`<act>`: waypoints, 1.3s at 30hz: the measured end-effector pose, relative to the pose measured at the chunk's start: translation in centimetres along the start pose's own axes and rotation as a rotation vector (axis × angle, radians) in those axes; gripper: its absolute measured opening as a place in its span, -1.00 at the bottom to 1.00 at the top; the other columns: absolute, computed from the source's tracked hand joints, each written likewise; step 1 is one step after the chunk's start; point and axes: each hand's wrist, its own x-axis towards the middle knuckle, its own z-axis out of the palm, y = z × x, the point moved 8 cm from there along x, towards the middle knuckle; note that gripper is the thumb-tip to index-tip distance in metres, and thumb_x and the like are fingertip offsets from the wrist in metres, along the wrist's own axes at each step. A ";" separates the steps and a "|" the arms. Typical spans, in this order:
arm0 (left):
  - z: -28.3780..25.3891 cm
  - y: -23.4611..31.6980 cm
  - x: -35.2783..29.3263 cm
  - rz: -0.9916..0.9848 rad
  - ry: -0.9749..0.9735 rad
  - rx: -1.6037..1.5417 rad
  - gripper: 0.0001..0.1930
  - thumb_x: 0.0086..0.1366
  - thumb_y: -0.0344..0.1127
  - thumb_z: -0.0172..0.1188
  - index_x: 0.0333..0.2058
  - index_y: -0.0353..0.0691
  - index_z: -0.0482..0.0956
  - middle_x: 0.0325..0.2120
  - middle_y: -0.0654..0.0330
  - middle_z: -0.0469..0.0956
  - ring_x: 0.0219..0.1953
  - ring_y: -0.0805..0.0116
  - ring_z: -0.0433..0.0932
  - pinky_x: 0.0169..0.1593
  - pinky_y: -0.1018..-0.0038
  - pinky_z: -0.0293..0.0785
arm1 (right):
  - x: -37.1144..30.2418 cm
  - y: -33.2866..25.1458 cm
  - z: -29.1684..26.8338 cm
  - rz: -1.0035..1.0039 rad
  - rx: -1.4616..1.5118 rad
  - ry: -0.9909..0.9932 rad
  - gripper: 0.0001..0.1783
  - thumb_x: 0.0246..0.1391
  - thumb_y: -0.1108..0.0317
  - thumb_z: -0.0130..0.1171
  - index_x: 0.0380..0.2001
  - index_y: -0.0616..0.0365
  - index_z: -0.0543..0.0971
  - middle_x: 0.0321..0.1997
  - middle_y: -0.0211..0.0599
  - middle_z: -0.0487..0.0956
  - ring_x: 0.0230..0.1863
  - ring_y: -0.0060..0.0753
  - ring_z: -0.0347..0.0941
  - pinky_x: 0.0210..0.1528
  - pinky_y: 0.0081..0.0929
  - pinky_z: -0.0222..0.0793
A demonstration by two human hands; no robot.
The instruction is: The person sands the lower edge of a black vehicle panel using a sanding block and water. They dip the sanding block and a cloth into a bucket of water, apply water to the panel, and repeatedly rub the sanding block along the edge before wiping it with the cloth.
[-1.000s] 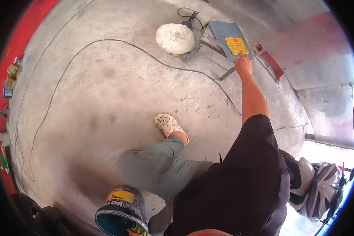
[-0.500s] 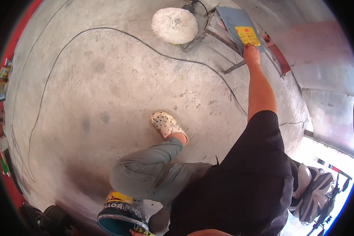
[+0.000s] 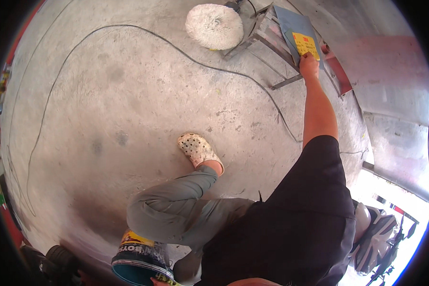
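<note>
My right arm stretches far forward, and my right hand [image 3: 309, 65] pinches the lower edge of a yellow printed sheet [image 3: 306, 45]. That sheet lies over larger grey sheets [image 3: 291, 20] on a worn low metal-framed stand [image 3: 271, 37]. At the lower edge, a few fingers of my left hand [image 3: 159, 282] show closed at the rim of a dark paint bucket [image 3: 145, 250] with a yellow-and-white label. The bucket is tipped with its teal inside showing; most of the left hand is cut off by the picture's edge.
A round white fluffy polishing pad [image 3: 214, 27] sits left of the stand on the concrete floor. A black cable [image 3: 176, 46] curves across the floor. Metal sheeting [image 3: 391, 76] rises at the right, and wheels [image 3: 62, 257] show at the lower left.
The view has shifted slightly. My right hand stays on the yellow sheet at the stand, and my left stays at the bucket rim.
</note>
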 end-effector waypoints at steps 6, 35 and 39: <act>0.7 3.3 2.0 0.098 0.081 0.090 -0.51 0.37 0.26 0.17 -0.24 -0.08 0.70 -0.67 0.26 0.32 -0.64 0.26 0.25 -0.42 0.29 0.39 | 1.2 4.3 -3.4 -0.107 -0.173 0.174 -0.62 0.28 0.04 0.10 -0.08 0.08 0.65 0.01 0.02 0.67 0.04 0.14 0.61 0.09 -0.01 0.52; -33.6 11.3 5.7 0.083 -0.155 -1.833 -0.68 0.53 -0.25 0.04 -0.03 -0.34 0.68 -0.43 0.27 0.64 -0.32 0.51 0.59 -0.15 0.55 0.49 | -55.0 -47.3 -20.1 -0.487 1.899 -1.910 -0.69 0.12 0.12 0.08 -0.21 0.12 0.50 -0.22 -0.30 0.55 -0.17 -0.29 0.53 -0.10 -0.28 0.53; -34.1 12.0 5.1 0.158 -0.252 -2.098 -0.66 0.53 -0.21 0.07 0.02 -0.36 0.65 -0.35 0.27 0.67 -0.25 0.56 0.57 -0.08 0.55 0.49 | -71.0 -47.8 -25.9 -1.285 1.363 -2.039 -0.74 0.13 0.17 0.11 -0.28 0.13 0.48 -0.20 -0.28 0.51 -0.15 -0.34 0.50 -0.01 -0.38 0.44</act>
